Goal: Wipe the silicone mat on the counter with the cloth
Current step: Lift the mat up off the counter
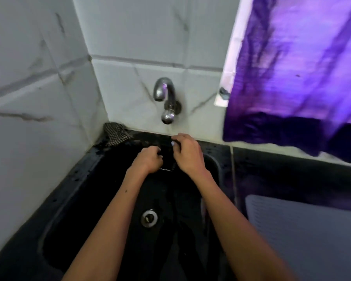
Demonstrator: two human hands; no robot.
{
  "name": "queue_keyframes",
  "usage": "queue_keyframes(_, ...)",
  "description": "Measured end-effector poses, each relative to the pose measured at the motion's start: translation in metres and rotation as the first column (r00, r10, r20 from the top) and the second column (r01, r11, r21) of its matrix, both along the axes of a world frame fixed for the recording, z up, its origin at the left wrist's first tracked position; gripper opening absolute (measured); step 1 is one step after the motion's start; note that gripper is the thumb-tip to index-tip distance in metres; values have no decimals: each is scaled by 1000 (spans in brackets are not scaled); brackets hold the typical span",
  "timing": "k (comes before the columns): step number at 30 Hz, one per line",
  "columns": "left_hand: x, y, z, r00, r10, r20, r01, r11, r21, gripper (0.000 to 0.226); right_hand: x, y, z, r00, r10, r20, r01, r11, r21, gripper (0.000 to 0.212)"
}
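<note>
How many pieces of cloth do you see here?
3: a checkered cloth in the corner, a dark cloth held by both hands over the sink, a purple cloth hanging at right.

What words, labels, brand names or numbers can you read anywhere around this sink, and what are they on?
None can be read.
The tap, wall tiles, purple curtain, black sink and silicone mat show no print.
The dark cloth both hands hold shows none either.
</note>
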State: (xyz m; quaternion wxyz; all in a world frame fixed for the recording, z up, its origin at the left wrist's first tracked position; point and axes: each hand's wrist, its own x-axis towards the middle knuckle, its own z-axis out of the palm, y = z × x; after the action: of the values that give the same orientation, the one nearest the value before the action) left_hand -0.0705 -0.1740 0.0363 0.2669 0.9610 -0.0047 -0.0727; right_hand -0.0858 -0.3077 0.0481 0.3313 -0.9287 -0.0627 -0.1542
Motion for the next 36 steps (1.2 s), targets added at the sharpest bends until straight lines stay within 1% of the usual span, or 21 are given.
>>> queue_keyframes(4,-57,-70,-8,999,-38,17,40,992,-121,43,-57,-83,-7,987,-160,-29,161,986,42,28)
queue_keyframes(9,-127,-162,-28,1000,-25,4,25,973,-230,43,-128,-188,-24,916,-372,-148,383,922,58,28)
queue_keyframes(13,-173,-223,-43,1000,-4,-7,2,973,-231,30,-183,-264,-41,848,-477,-233,509,854,104,28)
queue_keyframes(16,-201,-258,-54,999,50,1,-49,983,-176,32,-223,-316,-54,767,-570,-296,612,788,69,29)
queue_keyframes(18,-215,-271,-60,993,117,1,-116,981,-156,34,-245,-346,-64,725,-610,-322,659,750,63,31)
queue_keyframes(20,-226,-279,-66,985,175,-9,-174,975,-140,32,-266,-375,-73,681,-643,-350,697,716,38,32)
queue_keyframes(22,-233,-282,-70,976,215,-24,-217,969,-115,30,-284,-398,-80,622,-685,-379,740,672,1,31)
queue_keyframes(25,-242,-284,-72,964,261,-56,-265,959,-97,34,-307,-428,-86,541,-736,-407,788,613,-59,30)
queue_keyframes(28,-243,-285,-71,953,289,-88,-297,949,-101,36,-316,-445,-89,507,-754,-418,792,599,-120,32)
queue_keyframes(32,-242,-287,-70,950,295,-105,-305,948,-96,38,-319,-460,-89,439,-765,-471,809,565,-163,39)
queue_keyframes(36,-235,-287,-69,935,323,-146,-338,937,-93,40,-315,-471,-87,428,-745,-511,799,577,-171,43)
